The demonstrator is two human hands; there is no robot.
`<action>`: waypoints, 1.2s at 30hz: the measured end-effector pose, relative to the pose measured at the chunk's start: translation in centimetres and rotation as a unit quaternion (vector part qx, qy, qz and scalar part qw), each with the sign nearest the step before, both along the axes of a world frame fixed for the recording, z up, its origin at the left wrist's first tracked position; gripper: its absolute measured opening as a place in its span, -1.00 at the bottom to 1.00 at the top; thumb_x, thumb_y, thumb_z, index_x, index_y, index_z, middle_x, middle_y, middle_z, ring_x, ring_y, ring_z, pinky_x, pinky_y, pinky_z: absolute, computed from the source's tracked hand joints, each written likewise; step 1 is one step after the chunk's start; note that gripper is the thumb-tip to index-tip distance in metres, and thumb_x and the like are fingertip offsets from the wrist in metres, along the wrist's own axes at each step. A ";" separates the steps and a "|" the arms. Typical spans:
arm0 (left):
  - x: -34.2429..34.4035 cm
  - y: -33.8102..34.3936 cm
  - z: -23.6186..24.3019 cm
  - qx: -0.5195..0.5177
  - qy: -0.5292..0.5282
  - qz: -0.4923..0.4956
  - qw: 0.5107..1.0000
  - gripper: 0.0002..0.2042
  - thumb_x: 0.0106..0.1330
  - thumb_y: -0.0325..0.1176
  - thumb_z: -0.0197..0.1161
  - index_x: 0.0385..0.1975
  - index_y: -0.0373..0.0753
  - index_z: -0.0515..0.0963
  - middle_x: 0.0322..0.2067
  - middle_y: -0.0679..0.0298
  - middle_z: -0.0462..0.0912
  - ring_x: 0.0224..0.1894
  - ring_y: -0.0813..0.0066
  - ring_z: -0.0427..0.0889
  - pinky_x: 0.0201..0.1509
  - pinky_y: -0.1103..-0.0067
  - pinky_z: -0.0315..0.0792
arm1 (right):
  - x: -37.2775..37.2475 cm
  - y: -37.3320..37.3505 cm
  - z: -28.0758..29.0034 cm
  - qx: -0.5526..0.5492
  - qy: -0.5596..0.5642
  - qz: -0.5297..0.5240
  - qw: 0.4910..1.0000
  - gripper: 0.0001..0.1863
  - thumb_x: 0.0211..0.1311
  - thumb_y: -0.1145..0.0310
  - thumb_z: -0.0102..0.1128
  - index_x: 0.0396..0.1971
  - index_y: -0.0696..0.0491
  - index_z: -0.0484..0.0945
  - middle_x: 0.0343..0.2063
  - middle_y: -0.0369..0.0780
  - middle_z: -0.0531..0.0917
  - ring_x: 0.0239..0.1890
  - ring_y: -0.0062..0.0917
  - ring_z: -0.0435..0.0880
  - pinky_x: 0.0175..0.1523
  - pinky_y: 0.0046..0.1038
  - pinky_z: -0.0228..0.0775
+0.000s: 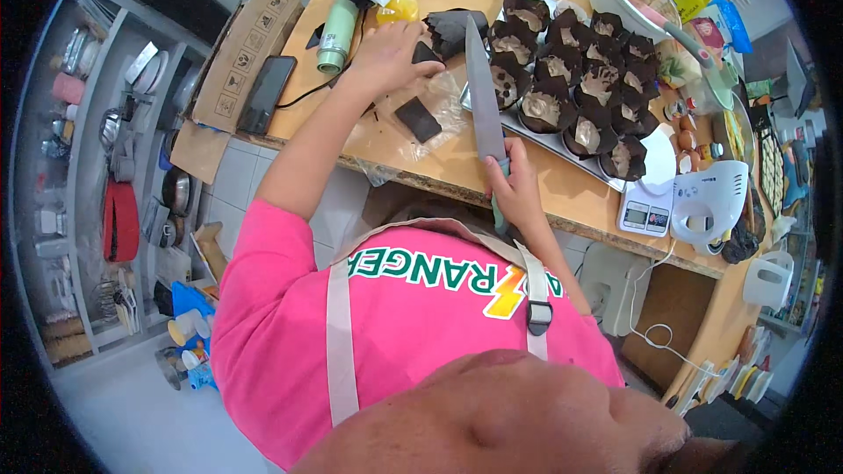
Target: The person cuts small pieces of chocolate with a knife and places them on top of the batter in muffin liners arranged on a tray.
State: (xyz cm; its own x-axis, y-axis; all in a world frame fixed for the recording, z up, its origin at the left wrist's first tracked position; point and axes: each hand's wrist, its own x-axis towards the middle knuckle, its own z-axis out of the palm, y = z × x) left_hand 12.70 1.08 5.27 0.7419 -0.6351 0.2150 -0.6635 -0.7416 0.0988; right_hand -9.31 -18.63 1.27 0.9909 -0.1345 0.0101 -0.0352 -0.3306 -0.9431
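My right hand (516, 184) is wrapped round the handle of a large kitchen knife (485, 92), its long blade pointing away from me, beside a metal tray (551, 142). My left hand (386, 57) reaches over the table with its fingers closed on a dark chocolate piece (427, 58). Another dark chocolate block (417, 120) lies just below it on a clear plastic sheet (452, 114). Dark paper cupcake liners (457, 31) sit right past my left fingertips. Rows of dark-wrapped cupcakes (587, 133) with pale brown batter or topping fill the tray.
Left of my hand are a green bottle (338, 35), a phone (268, 95) and a cardboard box (241, 61). At the right stand a white kitchen scale (645, 211), a hand mixer (711, 202) with its cord, and eggs (688, 140). A large bowl (632, 0) is behind the tray.
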 end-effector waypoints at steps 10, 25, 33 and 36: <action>-9.8 5.2 -0.2 -0.198 -0.021 -0.073 0.977 -0.63 0.12 -0.25 0.42 -0.09 -0.20 0.54 0.02 0.14 0.55 0.06 0.08 0.51 0.13 0.25 0.37 | 0.9 1.5 3.3 -0.223 -0.006 0.062 0.973 -0.78 0.33 0.37 0.07 -0.15 0.13 0.32 -0.39 0.11 0.60 -0.28 0.10 0.60 -0.23 0.01 0.41; 3.8 1.1 -2.2 -0.085 0.062 -0.161 0.981 -0.48 0.53 -0.06 -0.10 0.41 -0.11 0.17 0.48 0.07 -0.03 0.53 0.01 -0.14 0.56 0.19 -0.22 | 3.4 4.5 4.8 -0.464 0.042 0.137 0.874 -0.87 0.25 0.45 -0.02 -0.26 0.16 0.36 -0.56 -0.01 0.66 -0.50 -0.11 0.70 -0.42 -0.10 0.53; 5.8 -0.7 -4.8 -0.085 0.033 -0.211 0.973 -0.47 0.51 0.01 -0.10 0.42 0.01 0.16 0.49 0.16 -0.04 0.53 0.03 -0.12 0.54 0.10 -0.21 | 3.9 4.7 5.2 -0.477 0.059 0.151 0.864 -0.91 0.26 0.45 -0.02 -0.27 0.12 0.36 -0.57 -0.05 0.67 -0.51 -0.19 0.73 -0.47 -0.19 0.54; 5.9 -0.9 -5.6 -0.099 0.030 -0.217 0.971 -0.47 0.50 0.00 -0.07 0.41 0.02 0.16 0.49 0.17 -0.04 0.53 0.02 -0.12 0.54 0.08 -0.19 | 4.1 4.6 4.8 -0.467 0.055 0.154 0.869 -0.91 0.27 0.45 -0.03 -0.27 0.13 0.35 -0.56 -0.06 0.67 -0.52 -0.19 0.72 -0.48 -0.19 0.54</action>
